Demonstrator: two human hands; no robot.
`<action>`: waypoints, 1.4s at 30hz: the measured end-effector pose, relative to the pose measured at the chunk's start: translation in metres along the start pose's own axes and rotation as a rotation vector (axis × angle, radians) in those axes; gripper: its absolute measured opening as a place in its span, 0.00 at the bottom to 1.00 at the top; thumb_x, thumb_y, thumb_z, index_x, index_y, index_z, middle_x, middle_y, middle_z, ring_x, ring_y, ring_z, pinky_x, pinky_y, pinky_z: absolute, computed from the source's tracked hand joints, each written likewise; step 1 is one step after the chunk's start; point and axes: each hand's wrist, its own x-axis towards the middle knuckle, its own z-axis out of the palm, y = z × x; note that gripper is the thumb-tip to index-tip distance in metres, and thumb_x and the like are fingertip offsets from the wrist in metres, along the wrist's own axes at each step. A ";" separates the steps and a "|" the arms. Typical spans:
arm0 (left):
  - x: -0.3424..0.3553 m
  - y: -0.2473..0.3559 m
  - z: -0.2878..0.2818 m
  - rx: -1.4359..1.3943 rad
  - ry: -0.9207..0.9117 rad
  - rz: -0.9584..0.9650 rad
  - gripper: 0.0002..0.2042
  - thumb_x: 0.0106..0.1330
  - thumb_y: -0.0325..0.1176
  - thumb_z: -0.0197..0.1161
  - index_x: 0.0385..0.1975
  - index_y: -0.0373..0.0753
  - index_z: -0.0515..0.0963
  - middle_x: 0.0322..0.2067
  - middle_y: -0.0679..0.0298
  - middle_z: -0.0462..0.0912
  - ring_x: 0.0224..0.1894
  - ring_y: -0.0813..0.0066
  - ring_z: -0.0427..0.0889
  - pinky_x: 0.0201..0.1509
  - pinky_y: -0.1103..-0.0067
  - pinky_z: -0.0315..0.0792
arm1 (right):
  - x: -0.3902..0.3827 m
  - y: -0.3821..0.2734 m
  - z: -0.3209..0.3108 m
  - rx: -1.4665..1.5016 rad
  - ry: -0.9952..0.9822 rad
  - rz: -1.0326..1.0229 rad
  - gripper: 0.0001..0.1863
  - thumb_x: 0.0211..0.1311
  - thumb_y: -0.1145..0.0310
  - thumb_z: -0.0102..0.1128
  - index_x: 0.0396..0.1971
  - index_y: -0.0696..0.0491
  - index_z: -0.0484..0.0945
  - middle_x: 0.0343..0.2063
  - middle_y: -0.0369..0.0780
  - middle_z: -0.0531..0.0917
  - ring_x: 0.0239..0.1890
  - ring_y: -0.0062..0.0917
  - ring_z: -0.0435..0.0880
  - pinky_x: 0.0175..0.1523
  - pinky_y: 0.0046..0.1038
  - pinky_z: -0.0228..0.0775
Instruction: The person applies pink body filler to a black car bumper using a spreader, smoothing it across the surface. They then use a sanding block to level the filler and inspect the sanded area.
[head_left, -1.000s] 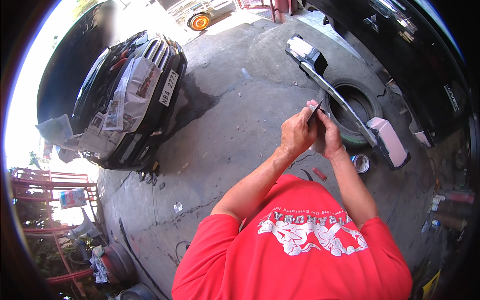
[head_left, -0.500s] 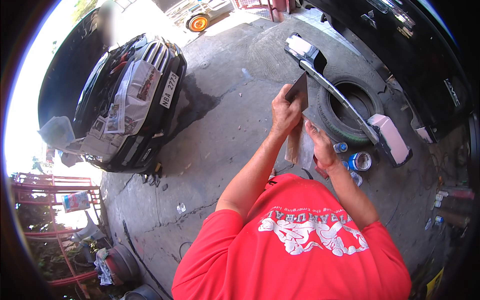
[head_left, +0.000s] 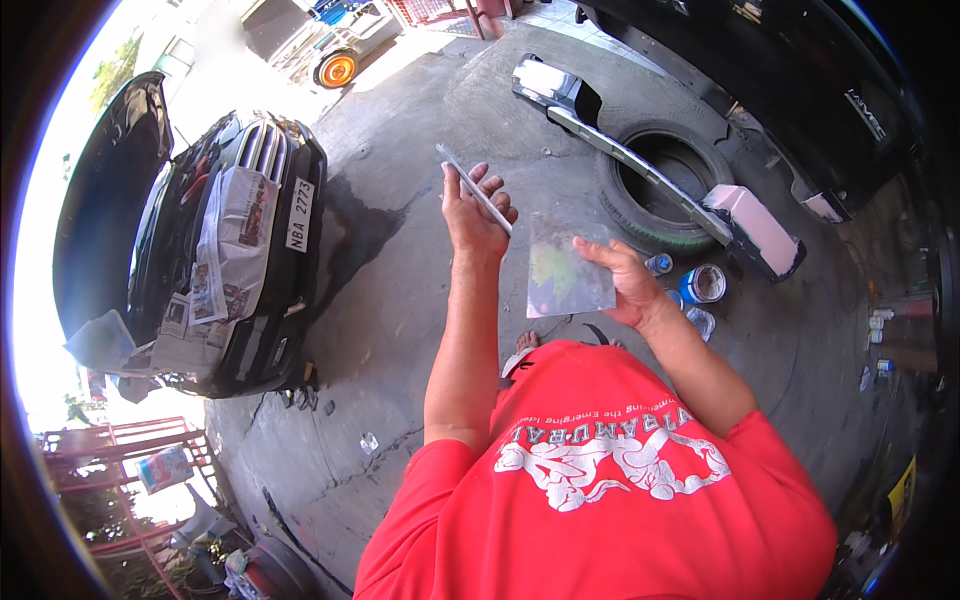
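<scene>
My left hand [head_left: 476, 215], palm turned up, has its fingers curled round a thin, flat, greyish plate [head_left: 486, 200] seen nearly edge-on. In my right hand [head_left: 632, 282] is a clear, rectangular sheet [head_left: 560, 268] with a greenish, cloudy middle; my thumb lies over its face and the other fingers are behind it. A gap separates the two pieces, and both are held above the concrete floor in front of my red shirt.
Ahead to the right, a bumper [head_left: 640, 163] with a pink-coated end rests across a tyre [head_left: 612, 205]. Near it stand an open blue can [head_left: 703, 284] and a smaller can [head_left: 659, 264]. A black car [head_left: 265, 330] partly covered with newspaper is at left; another dark vehicle [head_left: 800, 90] is upper right.
My hands have moved apart. The left one has gone left and rolled palm up, turning its plate from dark face to edge. The clear sheet now shows its broad face.
</scene>
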 end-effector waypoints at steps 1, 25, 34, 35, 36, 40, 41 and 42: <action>0.002 -0.011 0.006 0.053 0.003 0.018 0.30 0.79 0.62 0.53 0.58 0.37 0.76 0.38 0.62 0.83 0.28 0.71 0.79 0.34 0.69 0.76 | 0.003 0.008 0.006 0.040 0.031 0.016 0.20 0.76 0.65 0.67 0.59 0.61 0.78 0.50 0.42 0.89 0.48 0.29 0.92 0.54 0.37 0.86; -0.081 -0.064 -0.088 1.849 -0.565 0.679 0.18 0.65 0.22 0.69 0.53 0.45 0.90 0.39 0.58 0.84 0.40 0.52 0.84 0.46 0.62 0.81 | 0.003 0.049 -0.068 -0.309 0.343 -0.032 0.14 0.66 0.67 0.66 0.42 0.63 0.86 0.38 0.42 0.90 0.37 0.27 0.89 0.42 0.33 0.83; -0.056 -0.048 -0.121 1.114 -0.560 -0.517 0.12 0.69 0.26 0.70 0.49 0.27 0.86 0.41 0.62 0.92 0.40 0.79 0.86 0.47 0.76 0.81 | -0.041 0.085 -0.035 -0.219 0.386 -0.193 0.17 0.69 0.62 0.69 0.50 0.60 0.88 0.43 0.38 0.91 0.43 0.22 0.88 0.51 0.30 0.80; -0.060 -0.054 -0.124 1.002 -0.608 -0.585 0.13 0.69 0.25 0.70 0.50 0.27 0.86 0.42 0.61 0.92 0.41 0.78 0.86 0.48 0.76 0.81 | -0.049 0.094 -0.037 -0.175 0.388 -0.146 0.17 0.70 0.62 0.70 0.50 0.59 0.88 0.43 0.38 0.91 0.43 0.22 0.88 0.51 0.30 0.80; -0.062 -0.061 -0.128 0.926 -0.587 -0.589 0.12 0.70 0.25 0.69 0.50 0.28 0.85 0.42 0.61 0.92 0.41 0.76 0.87 0.49 0.75 0.81 | -0.055 0.106 -0.036 -0.122 0.369 -0.143 0.17 0.70 0.62 0.69 0.50 0.59 0.88 0.44 0.39 0.91 0.43 0.23 0.89 0.51 0.30 0.80; -0.073 -0.081 -0.139 0.756 -0.351 -0.464 0.11 0.73 0.27 0.70 0.51 0.29 0.85 0.43 0.59 0.91 0.42 0.71 0.89 0.49 0.72 0.83 | -0.090 0.151 -0.055 0.076 0.390 -0.057 0.18 0.71 0.63 0.68 0.52 0.59 0.86 0.46 0.40 0.91 0.43 0.26 0.90 0.52 0.32 0.81; -0.079 -0.083 -0.142 0.757 -0.258 -0.412 0.12 0.74 0.28 0.70 0.51 0.29 0.85 0.43 0.59 0.91 0.42 0.70 0.89 0.49 0.72 0.83 | -0.105 0.161 -0.068 0.141 0.339 -0.075 0.18 0.72 0.63 0.68 0.53 0.59 0.85 0.46 0.41 0.91 0.44 0.27 0.90 0.52 0.32 0.81; -0.086 -0.082 -0.146 0.789 -0.166 -0.338 0.13 0.76 0.31 0.69 0.53 0.29 0.84 0.45 0.58 0.91 0.44 0.69 0.89 0.50 0.70 0.83 | -0.123 0.174 -0.082 0.246 0.295 -0.043 0.19 0.75 0.61 0.64 0.57 0.58 0.82 0.47 0.42 0.90 0.46 0.29 0.90 0.55 0.34 0.82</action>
